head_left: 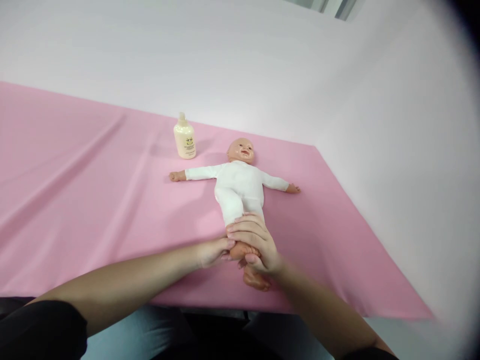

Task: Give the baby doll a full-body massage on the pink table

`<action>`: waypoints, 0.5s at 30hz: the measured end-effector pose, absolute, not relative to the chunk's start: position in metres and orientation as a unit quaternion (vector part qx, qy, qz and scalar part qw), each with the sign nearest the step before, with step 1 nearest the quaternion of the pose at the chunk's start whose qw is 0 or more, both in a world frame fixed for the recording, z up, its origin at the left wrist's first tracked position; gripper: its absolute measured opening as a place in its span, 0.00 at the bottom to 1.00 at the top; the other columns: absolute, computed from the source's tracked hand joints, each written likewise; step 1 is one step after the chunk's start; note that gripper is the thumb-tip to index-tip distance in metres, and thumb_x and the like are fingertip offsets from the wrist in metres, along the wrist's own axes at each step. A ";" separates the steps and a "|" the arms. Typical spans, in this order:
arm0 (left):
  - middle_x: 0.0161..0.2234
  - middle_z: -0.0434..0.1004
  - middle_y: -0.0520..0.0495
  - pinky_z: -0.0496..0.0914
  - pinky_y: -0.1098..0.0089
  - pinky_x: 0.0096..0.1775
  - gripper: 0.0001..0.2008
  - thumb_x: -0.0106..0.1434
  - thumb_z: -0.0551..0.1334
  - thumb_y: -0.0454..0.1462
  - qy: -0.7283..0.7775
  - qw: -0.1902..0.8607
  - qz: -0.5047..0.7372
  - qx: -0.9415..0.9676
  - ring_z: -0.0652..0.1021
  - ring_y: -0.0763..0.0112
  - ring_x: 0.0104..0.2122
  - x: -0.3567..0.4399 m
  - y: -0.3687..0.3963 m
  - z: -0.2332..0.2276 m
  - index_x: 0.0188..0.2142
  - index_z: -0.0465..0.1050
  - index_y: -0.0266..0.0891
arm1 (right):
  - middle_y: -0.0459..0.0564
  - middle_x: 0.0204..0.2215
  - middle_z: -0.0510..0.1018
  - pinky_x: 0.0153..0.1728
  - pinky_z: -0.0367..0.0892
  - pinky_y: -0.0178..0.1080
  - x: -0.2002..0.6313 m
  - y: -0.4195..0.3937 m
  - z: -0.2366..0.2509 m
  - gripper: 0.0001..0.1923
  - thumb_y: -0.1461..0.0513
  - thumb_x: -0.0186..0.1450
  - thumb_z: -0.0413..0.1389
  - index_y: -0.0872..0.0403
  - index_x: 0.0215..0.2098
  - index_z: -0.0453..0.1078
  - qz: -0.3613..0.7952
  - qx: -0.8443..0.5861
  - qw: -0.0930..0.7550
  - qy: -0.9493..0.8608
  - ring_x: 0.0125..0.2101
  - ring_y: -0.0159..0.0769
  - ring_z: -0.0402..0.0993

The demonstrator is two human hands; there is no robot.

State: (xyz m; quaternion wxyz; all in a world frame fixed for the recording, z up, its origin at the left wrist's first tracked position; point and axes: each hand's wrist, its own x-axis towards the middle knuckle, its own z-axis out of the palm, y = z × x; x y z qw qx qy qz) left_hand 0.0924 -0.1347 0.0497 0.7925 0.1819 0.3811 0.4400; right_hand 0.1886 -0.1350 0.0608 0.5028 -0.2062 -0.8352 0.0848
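A baby doll (240,177) in a white suit lies on its back, arms spread wide, its feet toward me. Both my hands are at its raised foot (242,251). My left hand (215,251) grips that foot from the left side, its fingers partly hidden beneath. Over the top of the ankle and foot my right hand (257,242) is wrapped, fingers across the shin and thumb near the toes. The doll's other foot (257,279) rests below, close to the table's front edge.
A cream-coloured pump bottle (185,140) stands upright left of the doll's head. The pink cloth (93,200) covering the table has several creases on the left. White walls (225,60) rise behind and to the right. My legs are under the front edge.
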 end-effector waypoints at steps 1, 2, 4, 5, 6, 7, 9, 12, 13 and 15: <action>0.50 0.75 0.53 0.58 0.66 0.63 0.18 0.60 0.48 0.28 0.383 0.783 0.456 0.177 0.59 0.72 0.64 0.099 -0.137 0.051 0.43 0.71 0.43 | 0.52 0.39 0.80 0.53 0.66 0.50 0.188 -0.135 0.061 0.21 0.50 0.71 0.41 0.51 0.49 0.70 0.080 -0.194 0.506 -0.837 0.45 0.42 0.76; 0.51 0.75 0.53 0.58 0.66 0.64 0.17 0.60 0.48 0.28 0.387 0.768 0.483 0.165 0.58 0.73 0.65 0.104 -0.140 0.052 0.43 0.70 0.42 | 0.52 0.39 0.80 0.53 0.66 0.50 0.188 -0.135 0.061 0.20 0.52 0.72 0.41 0.51 0.48 0.70 0.075 -0.182 0.508 -0.839 0.46 0.41 0.76; 0.51 0.75 0.54 0.61 0.67 0.63 0.15 0.61 0.49 0.29 0.387 0.754 0.512 0.144 0.61 0.73 0.63 0.109 -0.146 0.052 0.42 0.70 0.41 | 0.52 0.41 0.80 0.53 0.67 0.50 0.188 -0.135 0.060 0.18 0.56 0.72 0.41 0.52 0.47 0.70 0.069 -0.163 0.511 -0.841 0.47 0.40 0.76; 0.50 0.76 0.54 0.62 0.68 0.62 0.14 0.61 0.50 0.29 0.382 0.754 0.517 0.136 0.64 0.73 0.62 0.108 -0.149 0.052 0.42 0.70 0.41 | 0.53 0.42 0.80 0.52 0.68 0.49 0.188 -0.135 0.060 0.18 0.57 0.72 0.40 0.53 0.46 0.70 0.069 -0.159 0.509 -0.843 0.48 0.40 0.76; 0.49 0.77 0.55 0.64 0.69 0.61 0.14 0.61 0.51 0.30 0.375 0.758 0.517 0.131 0.66 0.73 0.60 0.106 -0.151 0.051 0.42 0.70 0.41 | 0.54 0.42 0.80 0.52 0.69 0.49 0.188 -0.136 0.060 0.18 0.58 0.72 0.40 0.53 0.46 0.70 0.072 -0.158 0.507 -0.844 0.49 0.39 0.75; 0.48 0.78 0.55 0.65 0.71 0.60 0.13 0.60 0.52 0.30 0.367 0.763 0.516 0.129 0.68 0.73 0.59 0.104 -0.153 0.050 0.42 0.70 0.41 | 0.55 0.42 0.80 0.51 0.70 0.49 0.188 -0.136 0.059 0.17 0.58 0.72 0.41 0.53 0.46 0.70 0.076 -0.160 0.507 -0.844 0.49 0.39 0.75; 0.46 0.79 0.56 0.65 0.72 0.60 0.13 0.59 0.54 0.30 0.354 0.767 0.520 0.127 0.69 0.73 0.58 0.098 -0.155 0.047 0.41 0.71 0.41 | 0.55 0.43 0.80 0.52 0.70 0.49 0.187 -0.138 0.059 0.17 0.58 0.73 0.41 0.54 0.47 0.70 0.084 -0.164 0.512 -0.839 0.49 0.38 0.75; 0.47 0.78 0.57 0.64 0.73 0.61 0.13 0.58 0.54 0.29 0.351 0.760 0.533 0.125 0.67 0.73 0.60 0.095 -0.157 0.042 0.39 0.71 0.41 | 0.55 0.42 0.80 0.51 0.71 0.48 0.184 -0.139 0.059 0.17 0.57 0.73 0.41 0.54 0.46 0.70 0.092 -0.164 0.530 -0.827 0.48 0.37 0.76; 0.47 0.78 0.57 0.63 0.73 0.61 0.13 0.57 0.54 0.29 0.351 0.759 0.533 0.126 0.67 0.74 0.60 0.096 -0.157 0.040 0.39 0.71 0.42 | 0.55 0.42 0.81 0.51 0.72 0.47 0.184 -0.140 0.060 0.17 0.57 0.73 0.42 0.54 0.45 0.70 0.096 -0.164 0.533 -0.825 0.48 0.37 0.76; 0.48 0.78 0.58 0.61 0.73 0.62 0.13 0.57 0.55 0.30 0.349 0.761 0.531 0.135 0.65 0.74 0.61 0.097 -0.155 0.039 0.40 0.71 0.43 | 0.54 0.41 0.81 0.52 0.72 0.46 0.183 -0.140 0.061 0.16 0.58 0.73 0.43 0.54 0.45 0.70 0.109 -0.163 0.536 -0.821 0.47 0.36 0.77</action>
